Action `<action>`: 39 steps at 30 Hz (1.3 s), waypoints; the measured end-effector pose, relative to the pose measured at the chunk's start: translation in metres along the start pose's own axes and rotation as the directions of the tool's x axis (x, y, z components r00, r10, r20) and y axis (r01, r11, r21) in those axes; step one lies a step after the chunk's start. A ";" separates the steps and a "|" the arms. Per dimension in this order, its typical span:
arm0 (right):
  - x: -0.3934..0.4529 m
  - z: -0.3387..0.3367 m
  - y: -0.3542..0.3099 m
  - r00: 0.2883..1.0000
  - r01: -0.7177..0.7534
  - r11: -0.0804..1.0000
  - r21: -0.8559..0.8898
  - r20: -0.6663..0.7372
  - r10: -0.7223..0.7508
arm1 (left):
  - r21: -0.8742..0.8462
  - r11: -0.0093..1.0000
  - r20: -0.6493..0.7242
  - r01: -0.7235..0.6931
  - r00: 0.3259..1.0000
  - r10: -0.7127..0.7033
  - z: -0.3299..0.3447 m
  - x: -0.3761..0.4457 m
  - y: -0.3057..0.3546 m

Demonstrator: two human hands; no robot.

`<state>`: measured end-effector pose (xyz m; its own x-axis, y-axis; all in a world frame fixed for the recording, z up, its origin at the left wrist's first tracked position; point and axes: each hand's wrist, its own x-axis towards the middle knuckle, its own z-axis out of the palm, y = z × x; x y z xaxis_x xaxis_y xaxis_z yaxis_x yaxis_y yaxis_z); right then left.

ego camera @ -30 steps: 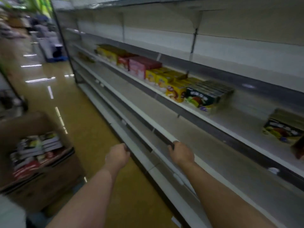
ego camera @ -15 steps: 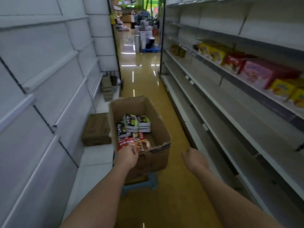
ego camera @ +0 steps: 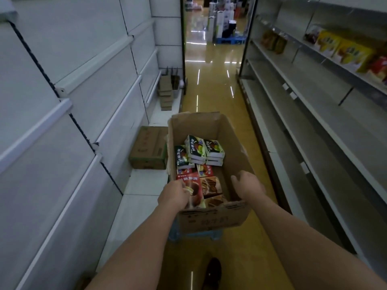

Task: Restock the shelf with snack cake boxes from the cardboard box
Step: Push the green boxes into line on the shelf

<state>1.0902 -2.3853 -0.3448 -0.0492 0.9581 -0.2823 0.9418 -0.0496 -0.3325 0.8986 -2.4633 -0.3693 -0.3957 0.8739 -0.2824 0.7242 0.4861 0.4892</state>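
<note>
cardboard box (ego camera: pixel 211 218) stands on the aisle floor, between 2 shelf runs, long axis running near to far. left hand (ego camera: pixel 173 194) reaches in at the near left corner, fingers curled onto the left edge of the red snack cake box (ego camera: pixel 193 191). this box lies flat, face up, long axis near to far. right hand (ego camera: pixel 248 185) hovers over the near right part, fingers loosely spread, holding nothing. left hand is nearer the red box. target shelf (ego camera: pixel 314 114) lies to the right.
</note>
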 end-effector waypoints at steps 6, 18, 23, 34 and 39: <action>0.097 0.001 -0.016 0.998 -0.027 0.998 0.065 0.060 0.023 | 0.051 0.998 0.044 0.027 0.999 -0.030 0.002 0.084 0.024; 0.264 0.023 -0.027 0.982 0.024 0.999 -0.022 0.186 -0.019 | 0.033 0.989 0.150 0.144 0.978 -0.147 0.035 0.234 0.044; 0.311 0.058 -0.039 0.966 0.040 0.999 -0.022 0.258 -0.033 | 0.015 0.980 0.184 0.199 0.963 -0.198 0.055 0.285 0.034; 0.398 0.131 -0.059 0.938 0.025 0.997 -0.076 0.347 0.003 | -0.229 0.919 0.214 0.320 0.938 -0.273 0.114 0.394 0.015; 0.417 0.144 -0.056 0.900 -0.022 0.993 -0.118 0.431 0.071 | -0.268 0.899 0.198 0.347 0.933 -0.302 0.142 0.418 0.010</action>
<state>0.9696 -2.0232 -0.5733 -0.1204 0.7369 -0.6652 0.9754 -0.0368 -0.2174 0.8211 -2.0948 -0.5996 -0.4759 0.6662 -0.5742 0.3622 0.7434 0.5623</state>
